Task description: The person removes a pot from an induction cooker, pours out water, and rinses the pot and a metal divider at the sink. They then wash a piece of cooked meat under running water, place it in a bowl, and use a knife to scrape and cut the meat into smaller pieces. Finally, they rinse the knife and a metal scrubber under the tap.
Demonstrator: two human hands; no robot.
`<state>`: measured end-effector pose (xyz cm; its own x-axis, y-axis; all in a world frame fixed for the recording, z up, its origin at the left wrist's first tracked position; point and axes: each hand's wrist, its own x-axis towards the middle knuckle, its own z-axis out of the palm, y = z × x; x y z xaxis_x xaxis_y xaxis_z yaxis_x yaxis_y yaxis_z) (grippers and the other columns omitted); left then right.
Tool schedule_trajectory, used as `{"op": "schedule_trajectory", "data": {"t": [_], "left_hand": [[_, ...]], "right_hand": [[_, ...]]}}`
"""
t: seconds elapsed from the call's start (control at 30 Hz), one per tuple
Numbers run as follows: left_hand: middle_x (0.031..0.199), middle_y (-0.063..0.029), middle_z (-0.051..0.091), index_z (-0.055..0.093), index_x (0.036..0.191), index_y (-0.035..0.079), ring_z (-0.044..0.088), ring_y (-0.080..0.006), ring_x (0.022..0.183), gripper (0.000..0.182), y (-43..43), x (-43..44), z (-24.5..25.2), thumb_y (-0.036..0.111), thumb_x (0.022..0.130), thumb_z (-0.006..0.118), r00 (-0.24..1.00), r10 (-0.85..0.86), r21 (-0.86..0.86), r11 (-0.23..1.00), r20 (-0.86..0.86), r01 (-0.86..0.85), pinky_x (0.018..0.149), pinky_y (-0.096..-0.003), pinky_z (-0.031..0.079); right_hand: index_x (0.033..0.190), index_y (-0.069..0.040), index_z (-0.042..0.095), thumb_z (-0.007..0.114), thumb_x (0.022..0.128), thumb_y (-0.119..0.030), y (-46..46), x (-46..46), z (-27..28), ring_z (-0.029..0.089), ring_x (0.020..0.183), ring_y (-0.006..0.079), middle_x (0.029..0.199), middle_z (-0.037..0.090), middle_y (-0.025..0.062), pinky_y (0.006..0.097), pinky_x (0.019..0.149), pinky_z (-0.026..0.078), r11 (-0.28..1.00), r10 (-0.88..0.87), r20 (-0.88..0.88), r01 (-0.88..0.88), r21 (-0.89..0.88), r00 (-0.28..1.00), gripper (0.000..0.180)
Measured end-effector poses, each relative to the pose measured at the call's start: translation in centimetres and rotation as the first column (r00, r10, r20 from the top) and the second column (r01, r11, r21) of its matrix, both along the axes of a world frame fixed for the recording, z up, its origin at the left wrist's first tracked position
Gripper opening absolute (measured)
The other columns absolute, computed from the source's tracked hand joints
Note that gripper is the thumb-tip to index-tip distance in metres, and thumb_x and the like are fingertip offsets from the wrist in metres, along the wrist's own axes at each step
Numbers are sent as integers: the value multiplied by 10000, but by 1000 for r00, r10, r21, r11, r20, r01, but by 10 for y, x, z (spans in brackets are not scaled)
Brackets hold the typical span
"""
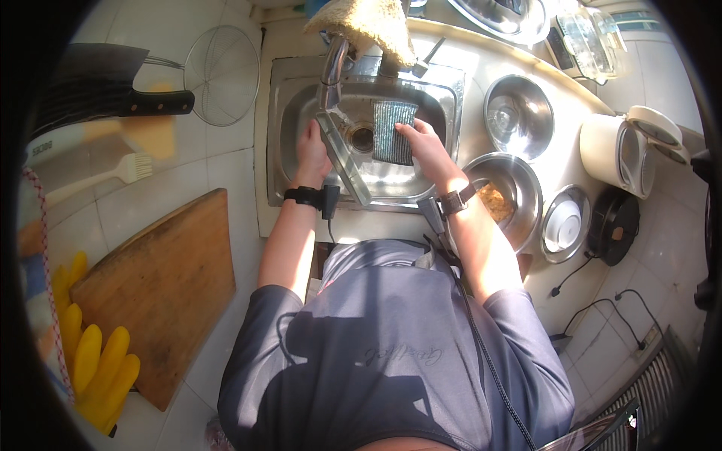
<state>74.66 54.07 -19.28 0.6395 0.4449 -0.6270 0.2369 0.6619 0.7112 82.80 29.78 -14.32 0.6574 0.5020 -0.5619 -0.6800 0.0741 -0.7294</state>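
Note:
My left hand (313,153) grips a clear rectangular lid or shallow container (345,160), tilted on its edge under the spout of the chrome faucet (333,73). A thin stream of water seems to fall beside its upper end. Between the thumb and fingers of my right hand (426,147) is a striped grey-green scouring pad (392,132), held flat and apart from the clear piece. Both hands are over the stainless steel sink (287,175), whose drain (361,138) shows between them.
A dried loofah (366,25) hangs over the faucet. Right of the sink stand a steel bowl (519,115), another bowl (527,191) holding orange-brown food (495,201), and a white appliance (612,155). At left are a cleaver (161,103), a wire skimmer (221,76), a wooden cutting board (163,293) and yellow gloves (104,361).

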Motion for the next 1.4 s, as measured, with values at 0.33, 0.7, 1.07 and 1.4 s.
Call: {"op": "schedule_trajectory", "data": {"t": [0.33,0.7,1.07,1.4], "left_hand": [[1132,-47,581,451,1396,78,596,-190,1018,350,-19,30,28,227,1080,423,901,-417,517,800,116,304,914,-378,492],[1146,-96,612,545,1313,15,601,-185,1026,420,43,69,184,337,1051,479,784,-548,724,409,-292,556,868,-315,504],[1101,-295,660,607,1211,-28,624,-457,1020,601,46,236,221,497,1018,388,727,-359,810,-261,-586,525,916,-492,482],[962,-237,695,712,924,11,654,-431,882,512,69,276,175,361,978,342,748,-244,739,-506,-617,445,804,-536,523]], "right_hand": [[1065,16,717,683,890,-134,18,-22,-1,524,1192,170,1377,502,92,309,975,446,826,469,358,-544,147,808,233],[1070,28,701,666,910,-159,-10,-25,6,553,1088,182,1168,538,77,316,940,458,938,347,306,-327,-116,887,249],[1086,-7,717,696,850,-248,-5,-43,4,496,1122,308,1130,507,190,371,964,443,835,500,496,-243,-493,710,338],[1100,41,696,695,827,-248,-17,-46,21,552,1110,328,1196,518,205,383,960,464,869,440,393,-273,-413,807,397]]}}
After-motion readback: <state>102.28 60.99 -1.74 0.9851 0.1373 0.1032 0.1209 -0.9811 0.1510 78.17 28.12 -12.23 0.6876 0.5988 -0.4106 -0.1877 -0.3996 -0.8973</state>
